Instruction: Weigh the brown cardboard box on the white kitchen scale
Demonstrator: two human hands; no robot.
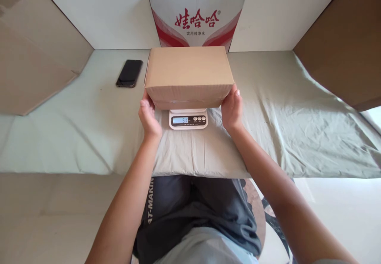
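A brown cardboard box (189, 67) sits over a white digital kitchen scale (188, 127), hiding the scale's platform. The scale's lit display appears to read 51. My left hand (149, 115) grips the box at its lower left front corner, fingers partly hidden behind the side. At the lower right corner my right hand (232, 107) holds the box the same way, thumb at the front edge. Whether the box's weight rests fully on the scale cannot be told.
A dark smartphone (129, 73) lies left of the box on the green cloth (268, 97). Behind stands a white and red carton (198, 18). Large cardboard boxes stand at the left (38, 49) and right (342, 45). The cloth-covered surface ends in front of my legs.
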